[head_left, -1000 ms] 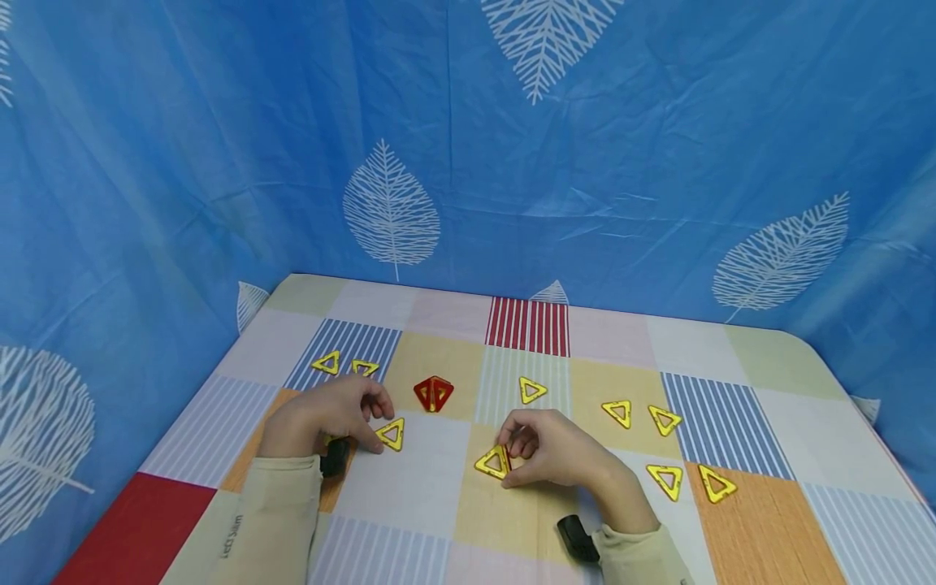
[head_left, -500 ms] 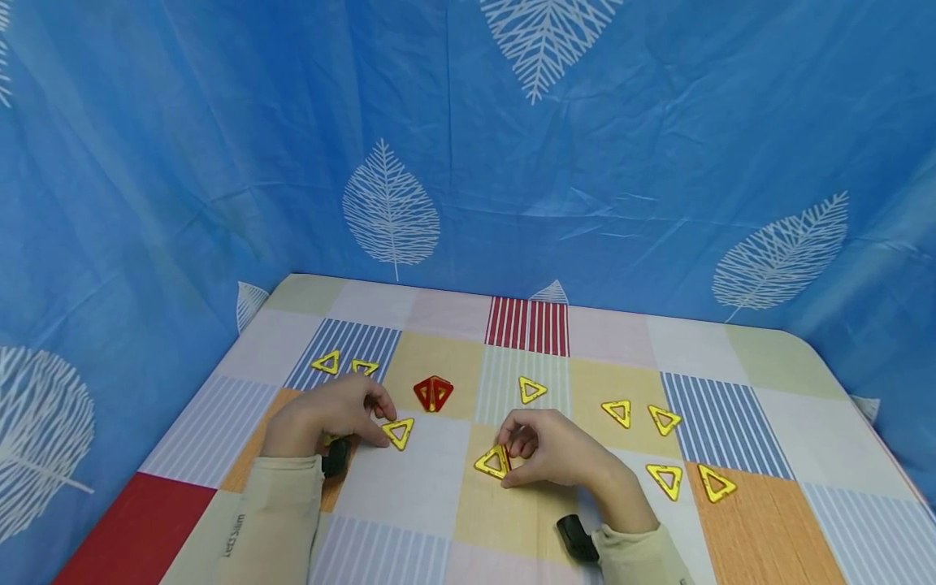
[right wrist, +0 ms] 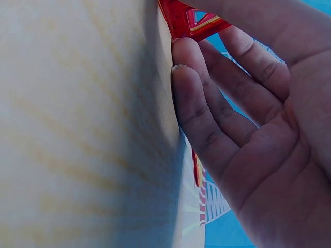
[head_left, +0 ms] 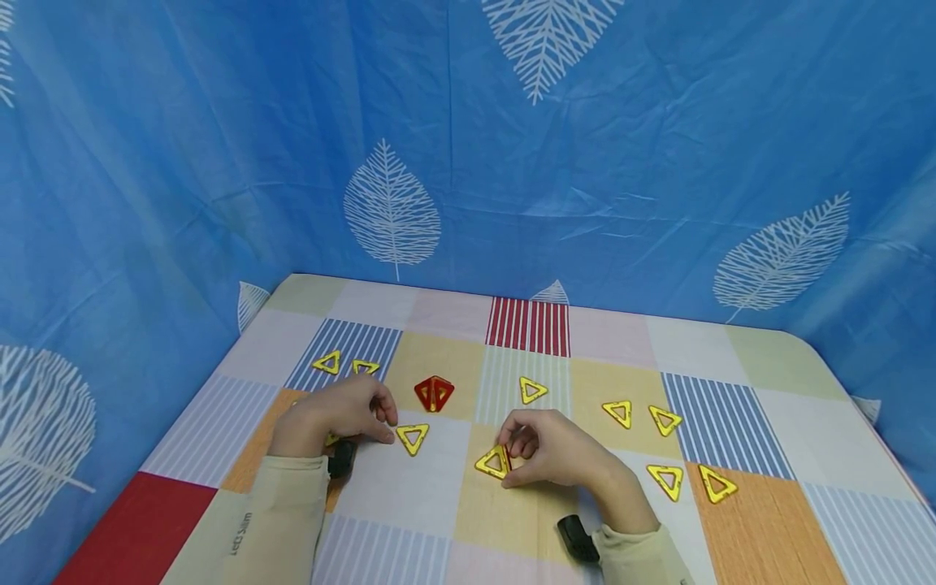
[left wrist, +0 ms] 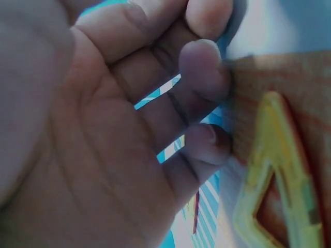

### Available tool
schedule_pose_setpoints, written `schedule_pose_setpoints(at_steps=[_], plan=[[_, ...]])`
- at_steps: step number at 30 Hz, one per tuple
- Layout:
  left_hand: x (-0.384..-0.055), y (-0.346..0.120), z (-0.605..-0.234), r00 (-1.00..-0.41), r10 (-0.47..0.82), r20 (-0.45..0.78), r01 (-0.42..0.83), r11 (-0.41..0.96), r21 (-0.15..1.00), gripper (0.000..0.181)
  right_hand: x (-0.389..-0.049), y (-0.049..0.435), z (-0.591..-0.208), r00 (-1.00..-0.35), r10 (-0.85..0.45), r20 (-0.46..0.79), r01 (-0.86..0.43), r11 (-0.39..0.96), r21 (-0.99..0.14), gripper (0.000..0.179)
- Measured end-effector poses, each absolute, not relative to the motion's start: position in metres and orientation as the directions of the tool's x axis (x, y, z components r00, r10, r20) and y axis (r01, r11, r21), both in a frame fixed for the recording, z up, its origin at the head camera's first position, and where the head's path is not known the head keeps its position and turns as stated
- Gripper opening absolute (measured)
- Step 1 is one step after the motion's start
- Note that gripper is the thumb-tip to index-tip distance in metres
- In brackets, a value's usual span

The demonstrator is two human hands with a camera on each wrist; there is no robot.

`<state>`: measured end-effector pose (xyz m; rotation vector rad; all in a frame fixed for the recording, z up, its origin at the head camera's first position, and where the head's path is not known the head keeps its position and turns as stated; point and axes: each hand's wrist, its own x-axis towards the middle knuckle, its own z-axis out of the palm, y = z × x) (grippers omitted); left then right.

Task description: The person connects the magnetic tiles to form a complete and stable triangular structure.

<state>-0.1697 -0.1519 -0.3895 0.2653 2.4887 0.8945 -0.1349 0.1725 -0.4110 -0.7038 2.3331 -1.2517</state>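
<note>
In the head view my right hand pinches a yellow-and-red triangular magnetic tile between thumb and fingers, low over the tablecloth. The right wrist view shows the red edge of that tile at the fingertips. My left hand hovers low with loosely bent fingers, its thumb tip right beside the corner of a yellow triangular tile lying flat. Under the left wrist lies another yellow tile, mostly hidden by the hand in the head view.
A red pyramid of joined tiles stands behind the hands. Several flat yellow tiles lie at the right, two more at the back left, and one behind the right hand. A blue curtain closes off the back.
The flat yellow tile by my left hand has slid to the right and turned, and the left hand has shifted slightly right. My right hand and its tile stay put.
</note>
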Motion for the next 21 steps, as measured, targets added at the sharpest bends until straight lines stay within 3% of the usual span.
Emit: schedule_pose_setpoints(at_steps=[10,21], plan=[[-0.169,-0.142,-0.394,-0.853,0.404,-0.33,0.07,0.716,0.695,0.044,-0.136,0.172,-0.411,-0.791,-0.602,-0.106,-0.241,0.466,-0.851,0.035],[-0.172,-0.137,-0.401,-0.844,0.446,-0.298,0.097,0.673,0.733,0.039,-0.135,0.173,-0.412,-0.793,-0.599,-0.105,-0.247,0.475,-0.845,0.035]])
